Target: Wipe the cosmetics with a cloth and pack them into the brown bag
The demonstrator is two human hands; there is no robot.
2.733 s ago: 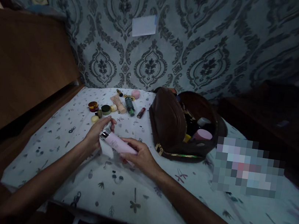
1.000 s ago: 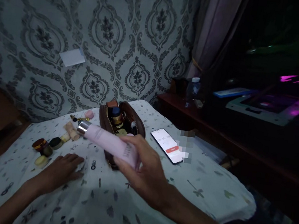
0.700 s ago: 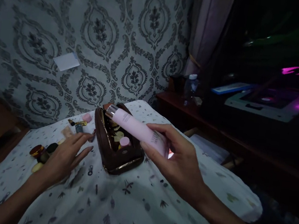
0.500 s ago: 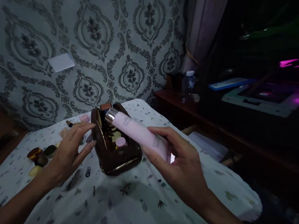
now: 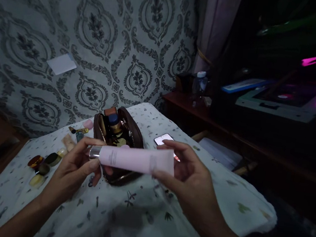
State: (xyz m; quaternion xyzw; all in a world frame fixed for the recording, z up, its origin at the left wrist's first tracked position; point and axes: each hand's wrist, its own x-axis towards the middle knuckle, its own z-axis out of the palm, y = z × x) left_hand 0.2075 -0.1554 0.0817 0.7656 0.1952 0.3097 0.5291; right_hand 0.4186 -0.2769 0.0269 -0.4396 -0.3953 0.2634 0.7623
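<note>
A pale pink squeeze tube with a silver cap lies level between my hands, above the white patterned cloth. My right hand grips its flat end between thumb and fingers. At the cap, my left hand closes its thumb and fingers around the silver end. Behind the tube stands an unzipped brown cosmetic bag, partly hidden by it. Inside the bag are a dark blue-capped item and other small things I cannot make out.
Left of the bag lie several small jars and other cosmetics. A lit phone rests on the cloth behind my right hand. A clear bottle stands on a reddish shelf. Patterned wall rises behind.
The tube has swung from slanted to level and come down closer to me. My left hand has moved right and taken hold of its cap. The phone now shows.
</note>
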